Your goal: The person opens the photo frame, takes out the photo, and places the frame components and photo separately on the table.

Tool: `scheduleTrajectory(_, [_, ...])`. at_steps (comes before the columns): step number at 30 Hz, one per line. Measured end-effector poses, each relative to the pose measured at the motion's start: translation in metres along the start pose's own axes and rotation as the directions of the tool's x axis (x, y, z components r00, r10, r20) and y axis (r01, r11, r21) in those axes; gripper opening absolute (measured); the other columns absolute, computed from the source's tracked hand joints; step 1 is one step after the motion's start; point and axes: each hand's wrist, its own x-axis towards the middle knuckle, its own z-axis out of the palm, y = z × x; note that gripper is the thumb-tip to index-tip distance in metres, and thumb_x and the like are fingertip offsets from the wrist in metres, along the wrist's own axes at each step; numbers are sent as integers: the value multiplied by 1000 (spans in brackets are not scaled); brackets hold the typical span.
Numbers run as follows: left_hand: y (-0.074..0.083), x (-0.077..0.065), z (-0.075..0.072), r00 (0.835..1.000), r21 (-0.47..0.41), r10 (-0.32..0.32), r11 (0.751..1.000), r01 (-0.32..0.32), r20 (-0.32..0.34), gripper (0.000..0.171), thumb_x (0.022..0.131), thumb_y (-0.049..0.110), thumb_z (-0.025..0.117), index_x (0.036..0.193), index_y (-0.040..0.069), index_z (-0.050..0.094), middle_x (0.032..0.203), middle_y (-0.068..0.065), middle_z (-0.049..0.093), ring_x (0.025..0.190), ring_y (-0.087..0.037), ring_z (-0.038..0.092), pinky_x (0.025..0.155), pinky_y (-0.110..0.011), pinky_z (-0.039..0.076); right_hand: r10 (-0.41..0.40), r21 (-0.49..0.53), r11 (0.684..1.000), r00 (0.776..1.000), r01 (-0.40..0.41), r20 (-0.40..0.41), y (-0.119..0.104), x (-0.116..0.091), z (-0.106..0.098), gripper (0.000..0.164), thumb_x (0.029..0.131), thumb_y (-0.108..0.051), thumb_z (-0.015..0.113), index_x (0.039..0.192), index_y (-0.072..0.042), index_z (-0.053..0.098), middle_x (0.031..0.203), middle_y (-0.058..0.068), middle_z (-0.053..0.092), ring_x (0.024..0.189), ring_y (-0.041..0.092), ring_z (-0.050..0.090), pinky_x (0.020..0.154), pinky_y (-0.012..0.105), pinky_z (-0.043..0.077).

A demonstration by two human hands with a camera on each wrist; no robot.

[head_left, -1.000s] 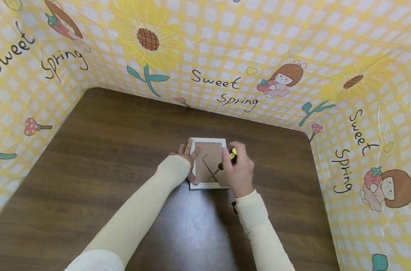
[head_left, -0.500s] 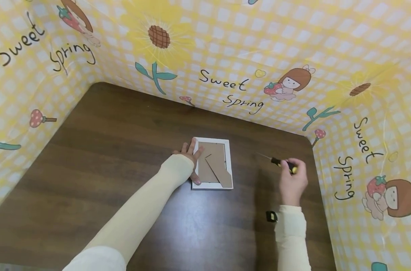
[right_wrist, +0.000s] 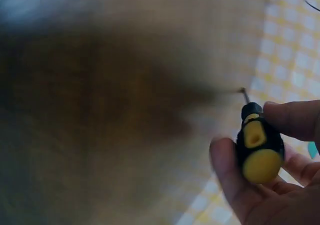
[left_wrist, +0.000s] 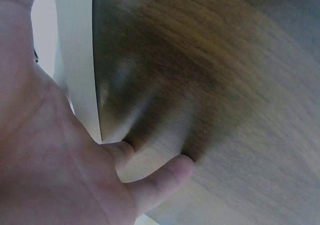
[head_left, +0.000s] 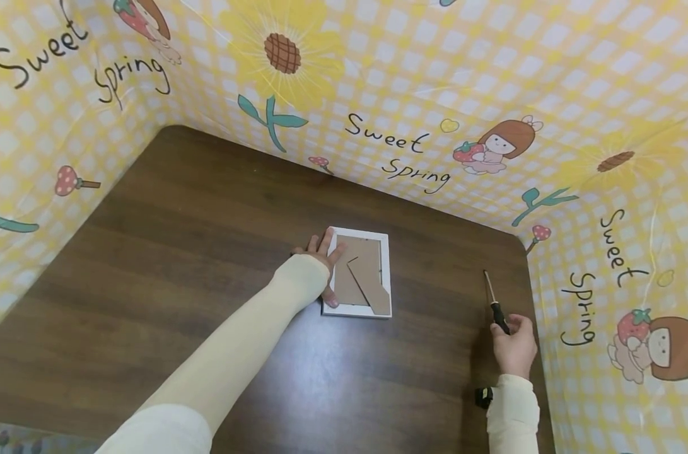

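A white picture frame lies face down on the table, its brown backing board showing a cut stand flap. My left hand rests spread on the frame's left side, thumb at the lower left corner. In the left wrist view, two fingertips reach past the frame's edge onto the tabletop. Over at the table's right side, my right hand grips a screwdriver by its black and yellow handle, the shaft directed toward the back. The right wrist view shows thumb and fingers around that handle.
The dark wooden table has a yellow checked cloth wall at its back and sides. A small black object shows beside the right wrist.
My right hand has carried the screwdriver from above the frame's lower right to the table's right side, its shaft swinging toward the back. My left hand stays on the frame.
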Motion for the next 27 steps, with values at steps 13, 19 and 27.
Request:
scheduleTrajectory(13, [-7, 21, 14, 999, 15, -31, 999, 31, 17, 141, 64, 66, 86, 161, 32, -11, 157, -7, -39, 151, -37, -11, 107, -66, 28, -32, -146, 988, 996, 44, 88, 7, 5, 21, 47, 96, -7, 63, 137, 6, 45, 118, 31, 50, 106, 51, 49, 94, 64, 35])
scheduleTrajectory(19, [-4, 10, 4, 1000, 16, -14, 1000, 15, -22, 140, 62, 65, 88, 163, 29, -4, 161, -9, -33, 151, -39, -6, 105, -68, 29, -56, -167, 983, 994, 71, 94, 5, 6, 21, 46, 96, -8, 63, 137, 5, 46, 119, 32, 48, 105, 51, 48, 93, 64, 36])
scheduleTrajectory(27, [0, 4, 5, 1000, 29, -25, 999, 26, -15, 137, 65, 62, 88, 163, 27, 0, 163, -11, -27, 151, -40, -3, 105, -66, 31, -54, -166, 984, 994, 68, 90, -7, 4, 18, 47, 98, -15, 59, 138, 6, 44, 125, 34, 45, 115, 54, 42, 95, 66, 31])
